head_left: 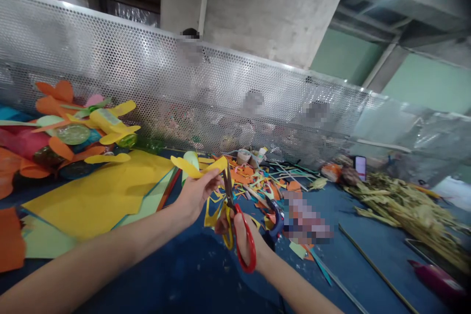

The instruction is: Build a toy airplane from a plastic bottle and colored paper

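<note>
Between the fingers of my left hand [198, 191] is a yellow paper cutout [195, 169] with rounded, petal-like ends. My right hand [241, 228] grips a pair of scissors [230, 191] with one red and one yellow handle loop. The blades point up and away from me and meet the right end of the cutout; whether they are parted I cannot tell. Just beyond and to the right of both hands lies a heap of coloured paper scraps [250, 176]. A yellow scrap [210, 217] is beside my right fingers.
Yellow sheets [110, 196] lie at left on the blue table [176, 274], with paper flowers [106, 122] behind. Perforated metal panels [110, 54] line the back. Dried husks [412, 206], a phone [360, 168] and a thin stick [375, 267] are at right.
</note>
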`<state>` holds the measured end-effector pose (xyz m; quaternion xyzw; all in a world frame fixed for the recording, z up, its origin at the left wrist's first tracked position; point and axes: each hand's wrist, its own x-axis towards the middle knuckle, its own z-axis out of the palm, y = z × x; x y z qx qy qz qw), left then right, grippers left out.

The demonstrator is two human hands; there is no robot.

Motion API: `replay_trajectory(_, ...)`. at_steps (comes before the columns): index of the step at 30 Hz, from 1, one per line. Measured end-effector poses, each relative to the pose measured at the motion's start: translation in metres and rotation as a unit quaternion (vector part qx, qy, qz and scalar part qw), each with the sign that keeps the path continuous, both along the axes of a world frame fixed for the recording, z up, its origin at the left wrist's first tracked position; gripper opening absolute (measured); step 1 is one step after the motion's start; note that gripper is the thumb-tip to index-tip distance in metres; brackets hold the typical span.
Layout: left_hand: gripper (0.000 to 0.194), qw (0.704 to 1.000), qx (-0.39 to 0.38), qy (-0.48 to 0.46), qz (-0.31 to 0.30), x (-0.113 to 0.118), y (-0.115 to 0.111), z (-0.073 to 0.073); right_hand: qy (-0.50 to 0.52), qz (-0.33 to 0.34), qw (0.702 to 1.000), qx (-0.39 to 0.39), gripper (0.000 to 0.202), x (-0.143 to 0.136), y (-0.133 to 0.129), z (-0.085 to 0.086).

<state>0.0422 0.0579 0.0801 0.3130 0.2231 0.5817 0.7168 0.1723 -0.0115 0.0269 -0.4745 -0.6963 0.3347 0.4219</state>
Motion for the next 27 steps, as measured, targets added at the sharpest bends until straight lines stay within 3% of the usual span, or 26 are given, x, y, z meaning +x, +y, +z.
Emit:
replay_trajectory(10, 0.016, 0.999, -0.010, 0.020, -0.023, 0.004, -0.007, -0.006, -0.024, -0.034, 0.997, 0.067, 0.060, 0.004, 0.002, -0.003)
replay_trajectory(20, 0.017, 0.998, -0.022, 0.055, -0.033, 0.005, -0.013, -0.005, -0.036, -0.052, 0.995, 0.081, 0.061, 0.006, 0.002, 0.002)
replay_trajectory(27, 0.015, 0.997, -0.028, 0.060, -0.039, 0.004, -0.015, -0.005, -0.002, -0.067, 0.996, 0.057, 0.066, 0.005, 0.005, -0.003)
